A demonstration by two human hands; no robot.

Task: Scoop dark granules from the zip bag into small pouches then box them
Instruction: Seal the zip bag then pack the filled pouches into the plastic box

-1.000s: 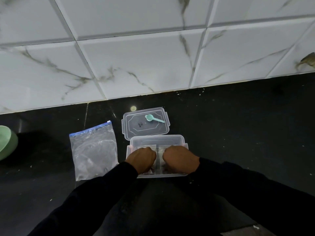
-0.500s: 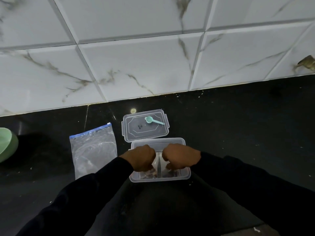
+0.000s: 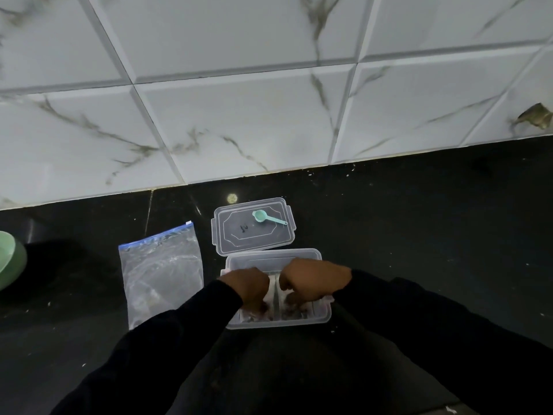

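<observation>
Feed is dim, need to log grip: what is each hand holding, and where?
Cannot be told: the left hand and right hand reach into the clear rectangular plastic box, fingers curled and hidden among its contents.

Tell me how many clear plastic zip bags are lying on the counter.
1. The zip bag lies flat on the dark counter, left of the open box. Small pouches inside the box are partly hidden under both hands, so I cannot count those.
</observation>
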